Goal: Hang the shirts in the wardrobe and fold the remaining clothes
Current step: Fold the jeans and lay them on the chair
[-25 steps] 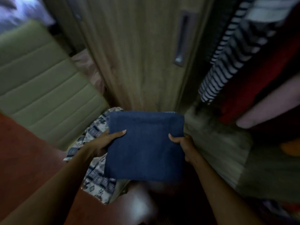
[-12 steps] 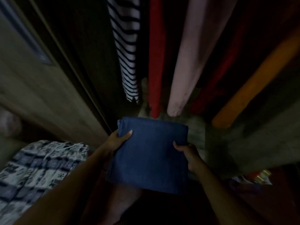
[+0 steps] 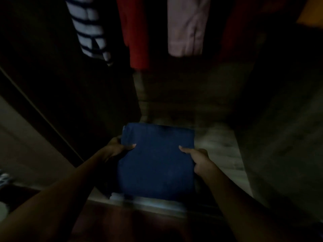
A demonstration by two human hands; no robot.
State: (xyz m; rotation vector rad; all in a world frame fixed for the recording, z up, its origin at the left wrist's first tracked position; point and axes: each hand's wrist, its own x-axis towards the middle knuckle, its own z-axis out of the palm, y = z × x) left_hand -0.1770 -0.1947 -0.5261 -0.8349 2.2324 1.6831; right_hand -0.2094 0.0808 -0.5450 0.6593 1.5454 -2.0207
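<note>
Both hands, left (image 3: 116,148) and right (image 3: 199,158), pinch the folded cloth (image 3: 156,163) between them; soft, light, best gripped by its side edges.

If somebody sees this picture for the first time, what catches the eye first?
The folded blue cloth at the centre, gripped at its sides by the left hand and the right hand. Above it, in the dark wardrobe, hang a striped shirt, a red garment and a pink garment.
</note>
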